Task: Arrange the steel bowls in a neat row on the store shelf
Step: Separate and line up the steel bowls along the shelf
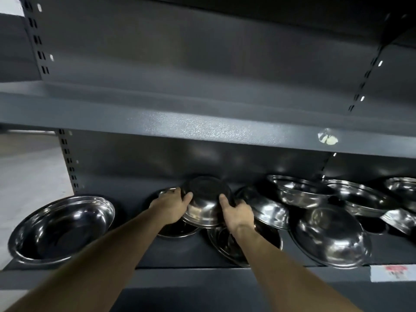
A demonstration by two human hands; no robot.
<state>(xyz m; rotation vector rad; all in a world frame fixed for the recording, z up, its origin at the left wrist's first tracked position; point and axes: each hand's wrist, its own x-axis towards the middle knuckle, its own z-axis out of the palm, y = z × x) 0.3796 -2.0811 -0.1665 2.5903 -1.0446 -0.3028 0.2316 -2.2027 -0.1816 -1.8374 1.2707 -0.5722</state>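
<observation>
Bowls lie jumbled along the shelf (193, 255); we grip one upturned bowl (206, 204) with left hand (172, 206) and right hand (236, 212), row barely begun.

Dim overall. Light from above and front: speckled glare on upper shelf lip (202, 127), bright highlights on steel bowls (331, 242). Deep shadow under the lip. Wide-angle bending at edges; forearms slightly soft.
</observation>
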